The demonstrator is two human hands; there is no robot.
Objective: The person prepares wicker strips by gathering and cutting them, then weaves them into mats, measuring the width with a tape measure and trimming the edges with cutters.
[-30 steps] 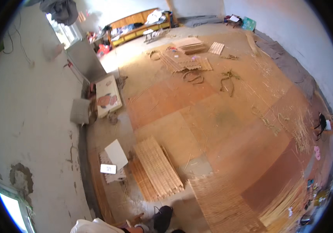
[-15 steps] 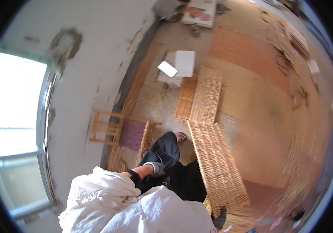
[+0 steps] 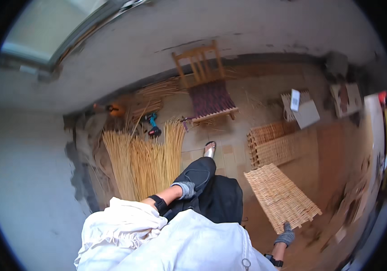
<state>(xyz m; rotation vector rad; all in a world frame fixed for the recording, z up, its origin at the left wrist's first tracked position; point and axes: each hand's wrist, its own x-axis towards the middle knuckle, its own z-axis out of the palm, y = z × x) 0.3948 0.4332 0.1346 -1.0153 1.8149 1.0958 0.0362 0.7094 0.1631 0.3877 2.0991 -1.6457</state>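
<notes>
My right hand (image 3: 285,236), in a grey glove, grips the near edge of a flat woven wicker panel (image 3: 280,195). The thumb lies on top of the weave. The panel slants out to my right, its far end close to another wicker piece (image 3: 272,147) on the floor. My left hand (image 3: 186,189), also gloved in grey, rests against my dark trouser leg (image 3: 193,174). Its fingers are mostly hidden against the cloth, so how far they are closed does not show.
Ahead by the wall stands a wooden chair (image 3: 205,88) with a woven seat. Bundles of straw-coloured canes (image 3: 144,158) lie at left, beside a teal power drill (image 3: 153,126). Right of the chair are a white board (image 3: 307,114) and a phone-like white slab (image 3: 295,100).
My view has swung left, bringing the canes and drill into sight. My right hand now shows on the wicker panel, which lies farther right. My left hand stays at my leg.
</notes>
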